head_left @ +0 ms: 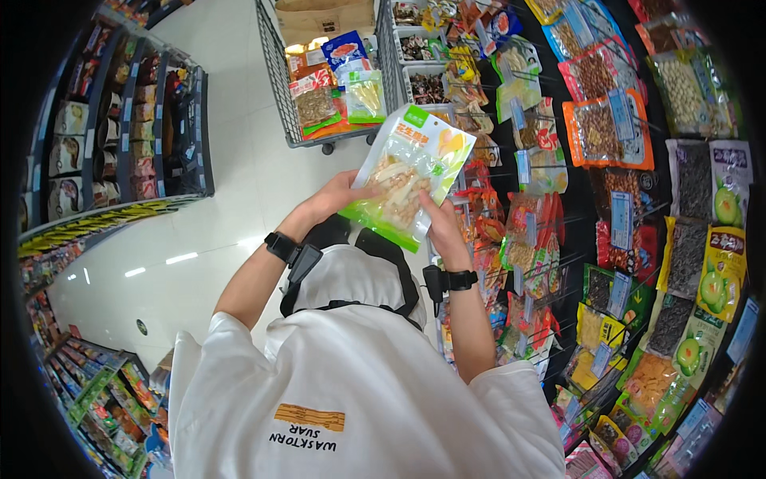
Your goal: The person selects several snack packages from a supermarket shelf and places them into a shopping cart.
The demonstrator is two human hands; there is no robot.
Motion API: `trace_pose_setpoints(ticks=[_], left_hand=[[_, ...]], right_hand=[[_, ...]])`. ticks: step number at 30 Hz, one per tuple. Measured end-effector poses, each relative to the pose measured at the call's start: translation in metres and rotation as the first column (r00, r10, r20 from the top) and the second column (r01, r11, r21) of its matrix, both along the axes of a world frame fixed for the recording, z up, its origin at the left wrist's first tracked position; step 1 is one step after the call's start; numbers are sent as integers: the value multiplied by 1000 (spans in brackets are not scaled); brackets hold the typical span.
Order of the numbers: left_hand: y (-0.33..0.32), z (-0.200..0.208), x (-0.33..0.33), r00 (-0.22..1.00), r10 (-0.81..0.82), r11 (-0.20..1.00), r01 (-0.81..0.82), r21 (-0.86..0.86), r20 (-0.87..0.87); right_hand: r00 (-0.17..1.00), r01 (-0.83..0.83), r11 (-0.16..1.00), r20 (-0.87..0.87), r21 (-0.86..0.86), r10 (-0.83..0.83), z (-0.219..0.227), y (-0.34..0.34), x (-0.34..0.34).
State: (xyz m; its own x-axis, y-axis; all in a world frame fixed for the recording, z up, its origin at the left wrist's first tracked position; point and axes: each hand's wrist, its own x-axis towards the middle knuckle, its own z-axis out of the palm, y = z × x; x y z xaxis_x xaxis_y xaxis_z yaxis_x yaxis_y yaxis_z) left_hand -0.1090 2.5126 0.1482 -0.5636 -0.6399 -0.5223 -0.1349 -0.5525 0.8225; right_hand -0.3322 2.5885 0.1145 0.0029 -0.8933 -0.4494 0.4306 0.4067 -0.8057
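Note:
Between my two hands is a white and green snack bag (407, 177) with a clear window showing pale, nut-like pieces. My left hand (339, 195) grips its left edge, thumb lying across the front. On the lower right edge my right hand (444, 223) pinches the bag, thumb on the window. The bag is tilted, held out in front of me at chest height. Just beyond it stands a grey shopping cart (281, 104), with several packs inside, among them a blue pack (345, 53), a red and white pack (314, 97) and a green and yellow pack (365, 97).
On my right, a dark rack (574, 215) carries several hanging snack bags, with price tags on hooks that stick out. White bins (427, 84) of small packs line its far end. Another shelf unit (152, 120) stands across the pale tiled floor (159, 279) to the left.

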Motion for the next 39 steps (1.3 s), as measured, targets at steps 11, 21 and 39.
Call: trace_pose_setpoints(ticks=[11, 21, 39], left_hand=[[1, 19, 110, 962, 140, 967, -184, -174, -234], [-3, 20, 190, 917, 268, 955, -292, -39, -295], [-19, 18, 202, 865, 353, 897, -421, -133, -356]], right_hand=[[978, -122, 990, -177, -68, 109, 60, -30, 118], [946, -179, 981, -287, -80, 149, 80, -44, 200], [888, -207, 965, -445, -159, 117, 114, -69, 227]])
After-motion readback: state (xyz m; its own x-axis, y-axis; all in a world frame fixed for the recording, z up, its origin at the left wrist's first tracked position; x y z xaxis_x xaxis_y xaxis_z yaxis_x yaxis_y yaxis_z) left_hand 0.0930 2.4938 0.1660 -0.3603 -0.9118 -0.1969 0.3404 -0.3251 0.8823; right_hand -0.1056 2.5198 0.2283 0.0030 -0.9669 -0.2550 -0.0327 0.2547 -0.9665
